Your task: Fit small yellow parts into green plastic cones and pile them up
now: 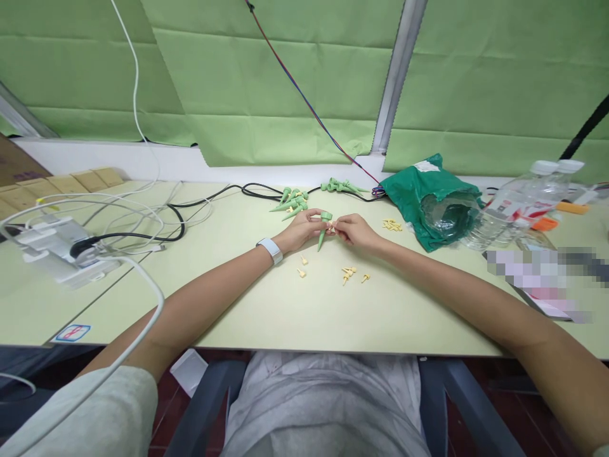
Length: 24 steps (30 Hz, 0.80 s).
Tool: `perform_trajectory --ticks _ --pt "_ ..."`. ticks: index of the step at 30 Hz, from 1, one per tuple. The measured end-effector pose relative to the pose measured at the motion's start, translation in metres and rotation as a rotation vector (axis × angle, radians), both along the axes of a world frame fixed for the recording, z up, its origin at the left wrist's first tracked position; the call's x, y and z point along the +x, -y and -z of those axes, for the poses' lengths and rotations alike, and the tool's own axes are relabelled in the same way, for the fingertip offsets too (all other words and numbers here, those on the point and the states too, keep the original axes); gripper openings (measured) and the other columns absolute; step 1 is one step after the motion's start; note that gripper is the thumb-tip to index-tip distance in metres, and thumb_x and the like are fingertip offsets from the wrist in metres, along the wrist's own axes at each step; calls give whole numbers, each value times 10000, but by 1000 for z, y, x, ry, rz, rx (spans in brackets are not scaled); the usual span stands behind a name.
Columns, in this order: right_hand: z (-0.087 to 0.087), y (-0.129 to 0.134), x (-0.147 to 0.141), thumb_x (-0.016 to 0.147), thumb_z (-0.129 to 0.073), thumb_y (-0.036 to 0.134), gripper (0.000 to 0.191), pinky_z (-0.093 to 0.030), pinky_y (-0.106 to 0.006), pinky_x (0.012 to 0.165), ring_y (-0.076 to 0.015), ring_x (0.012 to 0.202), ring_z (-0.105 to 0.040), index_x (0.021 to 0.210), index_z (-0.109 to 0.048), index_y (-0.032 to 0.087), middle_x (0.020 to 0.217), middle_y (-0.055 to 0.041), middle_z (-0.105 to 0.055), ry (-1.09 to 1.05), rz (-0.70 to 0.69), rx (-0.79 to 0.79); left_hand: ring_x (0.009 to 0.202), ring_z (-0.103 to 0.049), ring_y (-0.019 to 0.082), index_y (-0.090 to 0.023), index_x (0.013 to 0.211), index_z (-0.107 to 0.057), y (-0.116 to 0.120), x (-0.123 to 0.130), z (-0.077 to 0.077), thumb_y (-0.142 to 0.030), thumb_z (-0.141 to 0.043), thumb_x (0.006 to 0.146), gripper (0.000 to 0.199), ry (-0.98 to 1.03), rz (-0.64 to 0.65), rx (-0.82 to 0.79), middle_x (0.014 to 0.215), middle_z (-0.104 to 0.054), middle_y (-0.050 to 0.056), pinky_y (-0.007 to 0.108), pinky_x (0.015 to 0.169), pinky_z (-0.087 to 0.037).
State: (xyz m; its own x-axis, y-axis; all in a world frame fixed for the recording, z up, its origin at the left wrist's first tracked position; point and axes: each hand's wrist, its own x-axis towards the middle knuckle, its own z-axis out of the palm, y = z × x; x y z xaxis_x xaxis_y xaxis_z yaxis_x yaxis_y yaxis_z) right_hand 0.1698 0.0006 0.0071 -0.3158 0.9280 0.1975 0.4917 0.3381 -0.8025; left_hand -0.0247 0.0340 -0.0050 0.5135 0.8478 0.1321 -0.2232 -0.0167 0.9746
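Observation:
My left hand (303,230), with a pale band at the wrist, is closed around a green plastic spike (321,240) with a wide round head and its point downward. My right hand (356,231) pinches a small yellow plastic peg (332,225) against the side of the spike; fingers partly hide where the two meet. Nearer me on the table lie two loose yellow pegs (301,273) and a small group of yellow pegs (349,271). Beyond my left hand is a pile of green spikes (295,204), some with yellow parts. Farther back lie more green spikes (340,185).
Small yellow pieces (392,225) lie right of my right hand. A green plastic bag (413,197) and clear bottles (518,197) stand at the right. Left are a white power strip (59,254), tangled cables (143,216) and boxes (66,184). The table's front edge (304,350) is near my lap.

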Motion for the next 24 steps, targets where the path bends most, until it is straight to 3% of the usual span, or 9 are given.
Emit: perform_trajectory --ticks 2,4,9,11,15,17,20,24 --pt "-3 -2 -4 976 -446 309 297 -274 -293 506 -129 466 -337 712 -533 204 601 -2 -491 -126 -34 -258 811 -740 198 -148 989 -661 -1 0 1 -240 -932 633 457 -8 -8 14 848 -744 57 397 905 -575" --pt "-6 -1 -4 990 -418 305 290 -272 -293 507 -134 477 -359 766 -563 192 632 -16 -515 -72 -29 -250 808 -739 190 -150 999 -657 -3 0 2 -238 -926 642 455 -3 -15 14 851 -744 52 390 907 -572" --pt "-3 8 6 1047 -427 335 276 -261 -318 600 -215 755 -575 1014 -626 147 1007 -158 -679 521 34 537 802 -736 174 -148 966 -649 -3 1 2 -211 -913 649 417 14 -14 -36 842 -742 43 392 939 -564" --pt "-1 7 10 1082 -368 351 334 -233 -338 599 -229 781 -588 1077 -619 131 1062 -179 -673 704 10 674 798 -732 170 -148 959 -649 -2 1 1 -197 -908 647 408 14 -19 -48 831 -740 42 385 940 -563" --pt "1 2 16 1100 -327 348 365 -218 -352 594 -224 754 -580 1064 -616 128 1047 -176 -665 821 -50 728 783 -722 162 -144 929 -647 1 2 -1 -197 -899 654 377 17 -26 -46 809 -727 35 378 937 -564" --pt "1 1 15 1093 -351 322 329 -249 -340 607 -213 751 -573 1035 -617 137 1040 -164 -670 754 -55 707 779 -722 161 -141 931 -645 0 2 -1 -200 -906 649 389 12 -26 -46 817 -727 37 381 940 -564" --pt "0 2 11 1066 -421 310 278 -333 -307 656 -195 761 -572 932 -619 168 929 -101 -684 452 -31 568 783 -729 162 -140 947 -646 -1 1 0 -218 -917 653 408 12 -18 -38 861 -737 47 390 949 -562" --pt "-4 -1 3 978 -576 316 283 -359 -263 553 -136 562 -506 731 -592 178 651 -11 -584 -58 -29 10 808 -741 173 -138 950 -650 -3 0 2 -235 -919 670 400 12 0 -10 881 -741 53 370 926 -564"
